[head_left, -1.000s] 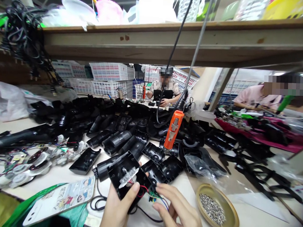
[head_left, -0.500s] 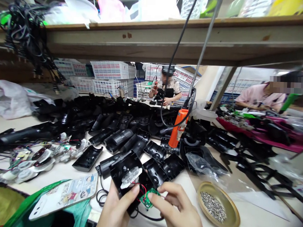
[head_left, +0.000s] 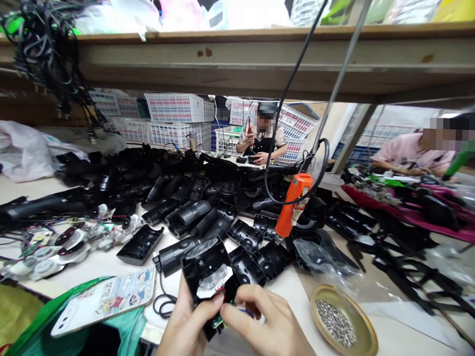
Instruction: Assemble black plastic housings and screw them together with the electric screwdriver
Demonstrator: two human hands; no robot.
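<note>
My left hand (head_left: 185, 321) grips a black plastic housing half (head_left: 193, 263) from below and the left, thumb over its near edge. Inside the housing sits a clear-and-white part (head_left: 217, 282) with short red wires beside it. My right hand (head_left: 269, 322) is closed, its fingertips at a small green circuit board (head_left: 218, 320) by the housing's lower end. The board is mostly hidden by the fingers. A thin blue wire (head_left: 245, 311) shows near the right fingers. Several more black housing halves (head_left: 245, 235) lie just beyond both hands.
An orange electric screwdriver (head_left: 293, 206) hangs beyond my right hand. A bowl (head_left: 372, 338) of small screws (head_left: 336, 321) stands at right. At left lie a phone (head_left: 104, 303) and wired parts (head_left: 43, 254). A shelf (head_left: 241, 64) crosses overhead. Two people work across the table.
The green board has gone from lying in plain view to mostly hidden under my fingers, closer against the housing. The red wires show less. In view, the screwdriver has shifted right.
</note>
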